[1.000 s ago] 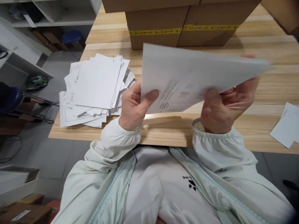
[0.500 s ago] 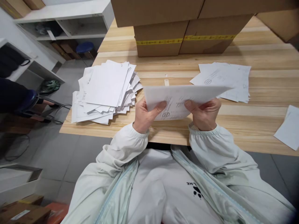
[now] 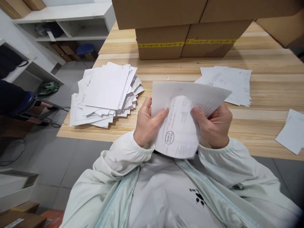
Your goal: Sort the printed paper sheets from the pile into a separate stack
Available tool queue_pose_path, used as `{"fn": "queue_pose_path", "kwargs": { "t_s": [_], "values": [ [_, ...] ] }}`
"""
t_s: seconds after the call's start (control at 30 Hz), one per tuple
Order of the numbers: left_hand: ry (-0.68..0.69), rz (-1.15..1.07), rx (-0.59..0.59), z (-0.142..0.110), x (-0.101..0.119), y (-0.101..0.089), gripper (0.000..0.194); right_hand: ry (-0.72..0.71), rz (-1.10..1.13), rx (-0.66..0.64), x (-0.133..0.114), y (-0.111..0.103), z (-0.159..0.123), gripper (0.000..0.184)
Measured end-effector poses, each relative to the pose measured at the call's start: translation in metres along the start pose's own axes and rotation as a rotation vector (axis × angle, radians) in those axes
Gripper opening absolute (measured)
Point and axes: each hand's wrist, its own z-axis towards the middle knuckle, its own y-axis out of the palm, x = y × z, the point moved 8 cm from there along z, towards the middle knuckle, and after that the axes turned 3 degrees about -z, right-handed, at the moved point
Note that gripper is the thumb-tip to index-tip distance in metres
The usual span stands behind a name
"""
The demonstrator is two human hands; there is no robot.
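Observation:
Printed paper sheets (image 3: pixel 182 126) with an oval stamp bend between my two hands, over the table's front edge. My left hand (image 3: pixel 149 122) grips their left side, thumb on the printed face. On the right side my right hand (image 3: pixel 213 123) pinches them in the same way, fingers behind the paper. How many sheets I hold cannot be made out. A tall, uneven stack of papers (image 3: pixel 104 91) lies to the left of my left hand. Beyond my right hand a smaller pile of stamped papers (image 3: pixel 232 84) lies partly behind the held sheets.
Cardboard boxes (image 3: pixel 161 41) with yellow tape are stacked at the back of the wooden table (image 3: pixel 266 126). More paper (image 3: pixel 291 131) lies at the right edge. To the left are white shelves (image 3: pixel 83 28), a blue stool (image 3: pixel 85 49) and a seated person's leg (image 3: pixel 45 105).
The held sheets have tilted so that their printed face shows more fully, and their lower edge has come toward my body. Both hands have moved slightly lower, still gripping the sides.

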Motion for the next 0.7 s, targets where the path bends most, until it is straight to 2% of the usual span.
{"fn": "queue_pose_path", "kwargs": {
  "t_s": [0.07,0.13,0.2,0.3,0.43,0.57,0.7],
  "values": [
    [-0.086,-0.005,0.003,-0.005,-0.016,-0.007,0.063,0.082,-0.004,-0.111,0.018,0.001,-0.003,0.038],
    [-0.173,0.054,0.005,-0.010,-0.037,-0.017,0.062,0.174,0.007,-0.224,0.045,0.004,-0.009,0.044],
    [-0.237,0.146,-0.030,-0.012,-0.057,-0.024,0.044,0.260,0.020,-0.283,0.073,0.004,-0.016,0.053],
    [-0.346,0.266,-0.155,-0.009,-0.079,-0.021,0.017,0.356,0.029,-0.266,0.100,-0.001,-0.018,0.074],
    [-0.500,0.318,-0.244,0.008,-0.092,-0.012,0.011,0.395,0.009,-0.211,0.108,-0.009,-0.007,0.082],
    [-0.514,0.360,-0.281,0.029,-0.096,0.000,0.018,0.385,-0.044,-0.155,0.113,-0.015,0.005,0.081],
    [-0.530,0.315,-0.264,0.041,-0.099,0.008,0.022,0.358,-0.165,-0.192,0.117,-0.023,0.015,0.082]
  ]
}}
